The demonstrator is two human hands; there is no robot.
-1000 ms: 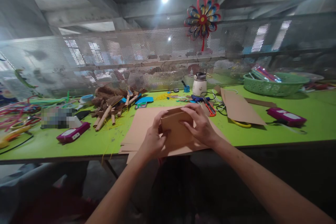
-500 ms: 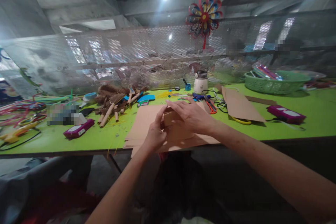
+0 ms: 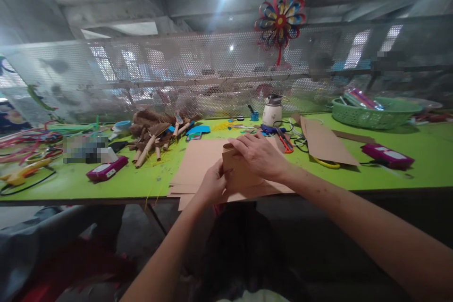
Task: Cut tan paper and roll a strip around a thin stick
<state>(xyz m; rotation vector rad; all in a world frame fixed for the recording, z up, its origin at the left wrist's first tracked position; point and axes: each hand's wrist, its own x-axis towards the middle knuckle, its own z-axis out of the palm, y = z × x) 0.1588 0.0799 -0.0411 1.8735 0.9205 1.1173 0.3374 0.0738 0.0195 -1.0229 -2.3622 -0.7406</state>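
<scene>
A sheet of brown paper (image 3: 240,174) stands raised between my hands, its upper edge curled over into a small roll. At its left edge my left hand (image 3: 212,181) pinches the sheet, fingertips partly hidden by it. My right hand (image 3: 260,155) lies over the curled top, its fingers bent around the roll; its thumb is hidden. Beneath both hands lies a stack of flat brown paper sheets (image 3: 198,160), some jutting past the table's front edge.
On the green table (image 3: 382,179), brown paper rolls with fibre (image 3: 148,144) lie left. A red-handled cutter (image 3: 285,144), white jug (image 3: 272,111) and loose brown sheet (image 3: 323,141) lie behind and right. Purple boxes (image 3: 108,168) flank the work; a green basket (image 3: 375,115) stands far right.
My left hand has slid down from the sheet's top corner to its left side. The curled edge shows more plainly now. My right hand stays over the top.
</scene>
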